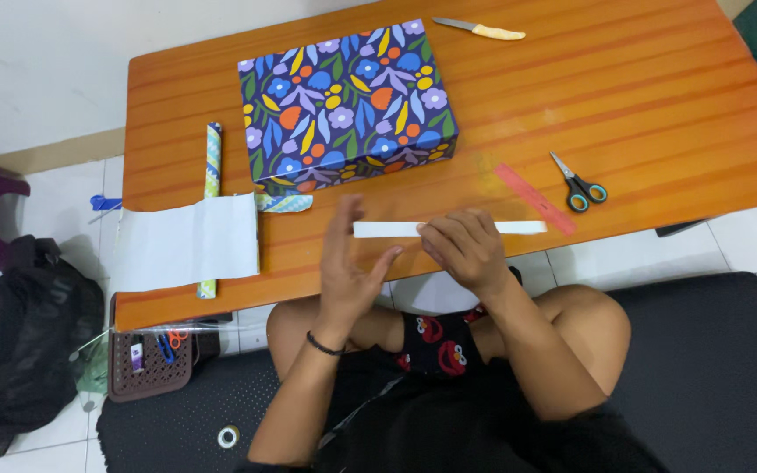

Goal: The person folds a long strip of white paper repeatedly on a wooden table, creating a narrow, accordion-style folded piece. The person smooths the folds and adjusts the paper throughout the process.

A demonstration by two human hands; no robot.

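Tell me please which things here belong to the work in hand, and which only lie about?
In use:
- white paper strip, held by right hand
- left hand, open beside the strip
- wrapped floral box
- wrapping paper roll

Lying about:
- scissors
- red ruler
- knife
- tape roll on the floor
- brown basket

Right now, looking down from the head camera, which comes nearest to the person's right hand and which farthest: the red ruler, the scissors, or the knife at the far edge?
From the right hand, which holds a white paper strip:
1. Red ruler, flat on the table just beyond and to the right.
2. Scissors, further right, past the ruler.
3. Knife, at the table's far edge, beyond the floral box.
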